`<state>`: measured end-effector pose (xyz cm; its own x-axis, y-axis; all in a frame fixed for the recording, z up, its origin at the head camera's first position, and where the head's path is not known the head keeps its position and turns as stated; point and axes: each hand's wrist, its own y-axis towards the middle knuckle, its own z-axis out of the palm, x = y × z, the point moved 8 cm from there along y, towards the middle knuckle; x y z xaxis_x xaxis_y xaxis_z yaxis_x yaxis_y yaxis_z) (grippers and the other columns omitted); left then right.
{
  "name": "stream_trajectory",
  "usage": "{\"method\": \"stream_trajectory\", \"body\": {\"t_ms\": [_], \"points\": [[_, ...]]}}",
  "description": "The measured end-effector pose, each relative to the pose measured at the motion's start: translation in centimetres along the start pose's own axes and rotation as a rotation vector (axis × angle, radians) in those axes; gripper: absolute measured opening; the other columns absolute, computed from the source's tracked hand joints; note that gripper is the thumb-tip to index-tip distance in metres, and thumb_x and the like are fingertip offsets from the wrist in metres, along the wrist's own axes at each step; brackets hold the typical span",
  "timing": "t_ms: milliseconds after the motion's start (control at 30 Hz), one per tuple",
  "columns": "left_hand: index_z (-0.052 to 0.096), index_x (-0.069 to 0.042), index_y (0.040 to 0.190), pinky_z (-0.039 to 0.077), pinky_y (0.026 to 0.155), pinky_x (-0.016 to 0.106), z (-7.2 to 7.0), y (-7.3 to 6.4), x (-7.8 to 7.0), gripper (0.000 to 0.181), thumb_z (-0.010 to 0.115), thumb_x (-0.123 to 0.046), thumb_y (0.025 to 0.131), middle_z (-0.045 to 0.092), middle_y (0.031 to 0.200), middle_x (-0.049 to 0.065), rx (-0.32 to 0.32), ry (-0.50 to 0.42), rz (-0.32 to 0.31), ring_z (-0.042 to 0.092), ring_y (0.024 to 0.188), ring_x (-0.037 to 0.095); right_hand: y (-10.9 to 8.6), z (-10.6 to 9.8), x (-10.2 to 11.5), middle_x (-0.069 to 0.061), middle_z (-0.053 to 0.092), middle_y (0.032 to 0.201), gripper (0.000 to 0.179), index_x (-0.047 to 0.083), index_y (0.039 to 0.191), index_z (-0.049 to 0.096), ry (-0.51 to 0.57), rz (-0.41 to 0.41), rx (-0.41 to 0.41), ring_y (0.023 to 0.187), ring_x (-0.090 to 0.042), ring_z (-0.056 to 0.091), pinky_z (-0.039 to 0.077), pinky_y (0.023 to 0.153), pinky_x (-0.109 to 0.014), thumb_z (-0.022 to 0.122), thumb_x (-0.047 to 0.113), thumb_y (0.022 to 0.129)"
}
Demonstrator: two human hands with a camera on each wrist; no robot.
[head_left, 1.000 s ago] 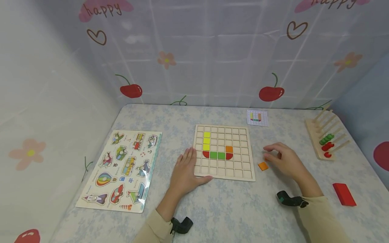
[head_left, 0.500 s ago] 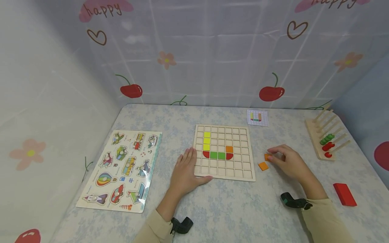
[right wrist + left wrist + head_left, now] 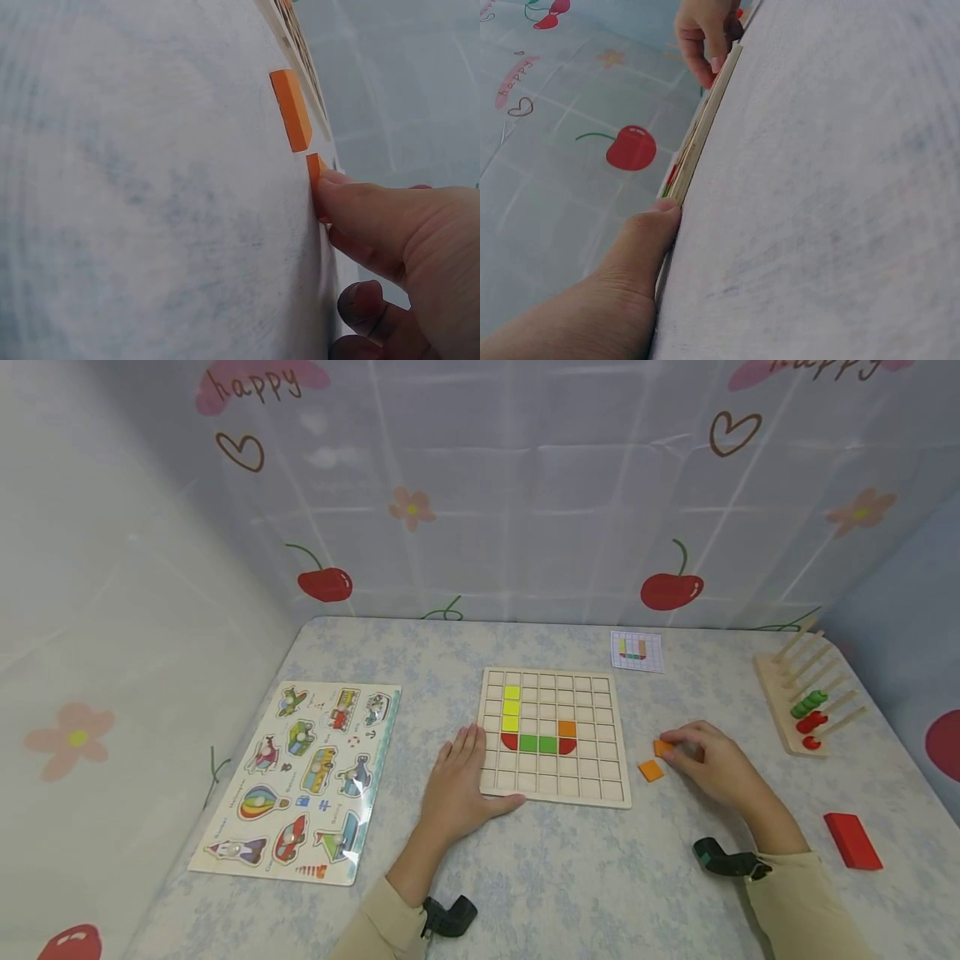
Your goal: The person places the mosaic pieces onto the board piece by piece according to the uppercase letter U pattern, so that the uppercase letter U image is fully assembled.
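Note:
My right hand (image 3: 708, 762) pinches an orange square tile (image 3: 662, 748) between thumb and fingers, low at the table right of the board. A second orange tile (image 3: 651, 770) lies flat just in front of it; the right wrist view shows both tiles (image 3: 290, 110) almost end to end. My left hand (image 3: 456, 785) rests with straight fingers along the left side of the wooden grid board (image 3: 555, 785), thumb at its near edge. On the board, yellow tiles (image 3: 511, 708) form a column, green tiles (image 3: 537, 744) lie between two rounded red pieces, and one orange tile (image 3: 567, 728) sits above the right red piece.
A small pattern card (image 3: 637, 651) lies behind the board. At left is a picture puzzle board (image 3: 300, 777) with vehicles. A wooden peg rack (image 3: 787, 710) with green and red beads stands at right, and a red block (image 3: 852, 841) lies nearer.
My right hand has shifted slightly right and now pinches the farther orange tile, which it had mostly covered before. The left hand and the board have stayed in place.

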<state>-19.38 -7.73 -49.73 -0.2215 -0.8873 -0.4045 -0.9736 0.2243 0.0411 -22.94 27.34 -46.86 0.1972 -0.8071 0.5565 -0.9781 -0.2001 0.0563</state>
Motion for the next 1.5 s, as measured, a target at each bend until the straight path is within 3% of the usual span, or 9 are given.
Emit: {"method": "stream_trajectory", "body": {"t_ms": [167,333,733,1200,1367,1500], "points": [[0.015,-0.004,0.159,0.016,0.126,0.047,0.1,0.0,0.1,0.123,0.060,-0.082,0.075,0.014,0.167,0.009,-0.001,0.008,0.003,0.011,0.156,0.023,0.3,0.3,-0.4,-0.017,0.063,0.116,0.025,0.005,0.113,0.064,0.017,0.066,0.029,0.095,-0.027,0.054,0.045,0.077,-0.037,0.070,0.019,0.093],[0.015,-0.004,0.159,0.016,0.125,0.047,0.1,0.0,0.1,0.123,0.060,-0.082,0.074,0.014,0.167,0.010,-0.002,0.008,0.002,0.012,0.156,0.023,0.7,0.3,-0.4,-0.012,0.064,0.104,0.022,0.009,0.109,0.060,0.047,0.117,0.035,0.083,-0.022,0.051,0.042,0.067,-0.029,0.070,0.021,0.093],[0.014,-0.004,0.159,0.016,0.126,0.047,0.1,0.1,0.1,0.124,0.059,-0.082,0.074,0.013,0.167,0.008,0.012,0.017,-0.006,0.010,0.156,0.022,3.8,1.9,3.2,-0.011,0.065,0.108,0.023,0.012,0.112,0.062,0.147,0.082,0.061,0.077,-0.023,0.048,0.043,0.058,-0.025,0.069,0.024,0.094],[0.015,-0.004,0.159,0.016,0.126,0.046,0.2,0.1,0.1,0.124,0.060,-0.082,0.074,0.014,0.167,0.009,0.010,0.015,-0.003,0.011,0.156,0.022,8.0,5.4,8.3,-0.008,0.064,0.101,0.019,0.013,0.111,0.062,0.237,0.037,0.107,0.084,-0.023,0.055,0.046,0.074,-0.033,0.068,0.021,0.095],[0.015,-0.004,0.159,0.015,0.126,0.046,0.3,0.1,0.1,0.124,0.060,-0.082,0.074,0.014,0.167,0.009,0.016,0.022,-0.008,0.011,0.156,0.022,8.7,6.0,9.3,-0.007,0.063,0.102,0.019,0.013,0.112,0.062,0.205,0.058,0.124,0.094,-0.025,0.055,0.044,0.082,-0.035,0.067,0.021,0.095],[0.016,-0.003,0.158,0.016,0.126,0.046,0.2,0.1,0.1,0.123,0.060,-0.082,0.074,0.015,0.167,0.009,0.011,0.024,-0.004,0.012,0.156,0.022,9.1,6.6,9.5,-0.007,0.062,0.102,0.019,0.012,0.113,0.062,0.163,0.061,0.139,0.092,-0.025,0.055,0.045,0.081,-0.037,0.066,0.021,0.096]]}}
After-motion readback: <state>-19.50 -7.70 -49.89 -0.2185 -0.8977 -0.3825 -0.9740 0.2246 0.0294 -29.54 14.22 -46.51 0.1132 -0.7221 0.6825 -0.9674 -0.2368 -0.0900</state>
